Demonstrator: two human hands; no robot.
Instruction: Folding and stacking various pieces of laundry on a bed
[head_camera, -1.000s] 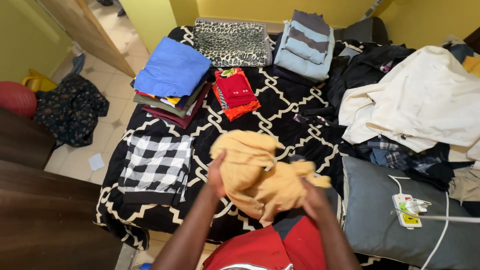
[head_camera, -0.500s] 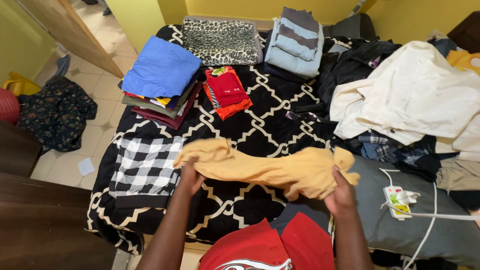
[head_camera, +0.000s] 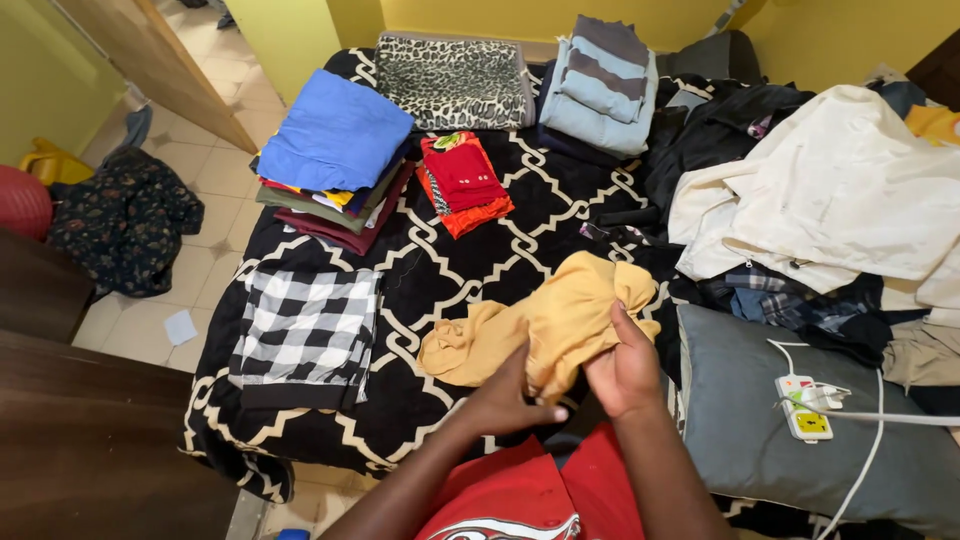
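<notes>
A mustard-yellow garment lies bunched on the black-and-white patterned bedspread near the bed's front edge. My left hand grips its lower middle fold. Just to the right, my right hand holds the garment's right part, fingers curled into the cloth. Both hands are close together, almost touching. My red top shows at the bottom of the view.
Folded piles on the bed: a black-and-white checked cloth, a blue-topped stack, a red stack, a leopard-print piece, a grey-blue striped pile. Unfolded clothes heap at right above a grey pillow with a power strip.
The garment was stretched wide between my hands half a second ago. My hands have come together and the cloth is now doubled over and bunched.
</notes>
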